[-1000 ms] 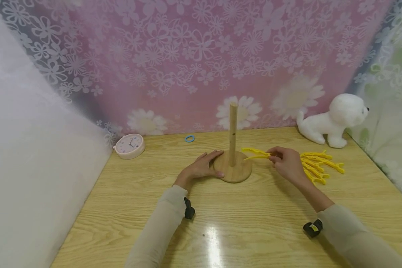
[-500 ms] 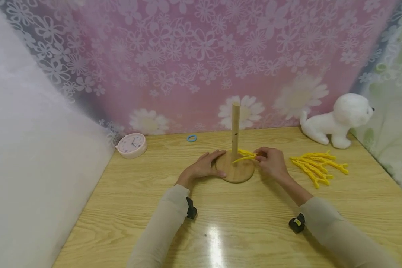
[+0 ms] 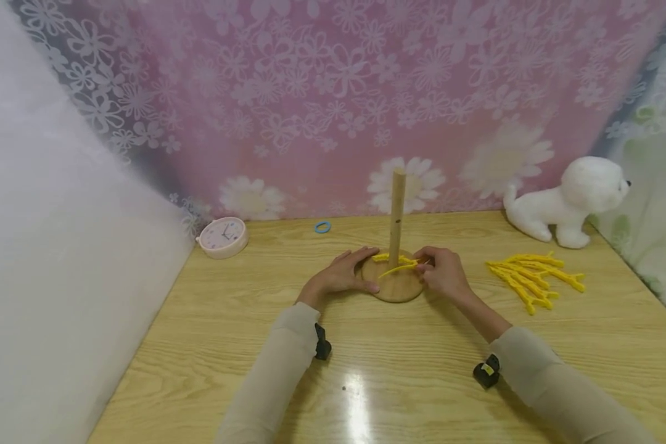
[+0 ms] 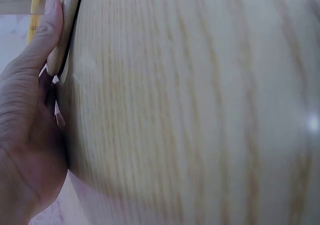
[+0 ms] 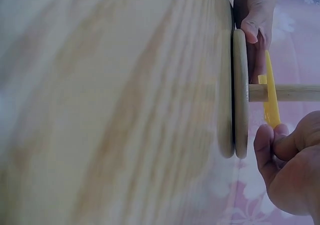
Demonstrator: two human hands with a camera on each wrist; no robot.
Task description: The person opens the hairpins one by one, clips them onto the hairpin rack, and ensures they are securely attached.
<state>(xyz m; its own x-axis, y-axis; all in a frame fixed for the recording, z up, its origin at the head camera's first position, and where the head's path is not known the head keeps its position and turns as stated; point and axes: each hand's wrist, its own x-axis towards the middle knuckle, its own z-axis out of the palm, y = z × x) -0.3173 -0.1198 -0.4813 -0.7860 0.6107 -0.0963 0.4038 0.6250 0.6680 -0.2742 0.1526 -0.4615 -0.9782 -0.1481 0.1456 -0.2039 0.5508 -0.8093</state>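
Note:
A wooden stand has a round base [image 3: 398, 291] and an upright post [image 3: 398, 209] with small dark holes in its side. My left hand [image 3: 340, 275] grips the base's left edge, thumb over the front rim and fingers around the back. In the left wrist view the thumb [image 4: 44, 37] lies along that rim. From the right, my right hand [image 3: 445, 275] pinches a forked yellow branch-shaped piece [image 5: 271, 100] by its stem end. Its two prongs straddle the post low down, just above the base. Several similar yellow pieces [image 3: 533, 274] lie in a fanned pile to the right.
A pink round clock [image 3: 223, 237] sits at the back left and a small blue ring [image 3: 322, 227] lies near the back edge. At the back right sits a white plush dog [image 3: 568, 200]. A floral curtain [image 3: 311, 123] hangs behind the wooden table [image 3: 244, 345].
My right hand has moved left from beside the pile, bringing the yellow forked piece from the stand's right side to around the post. My left hand has stayed on the base.

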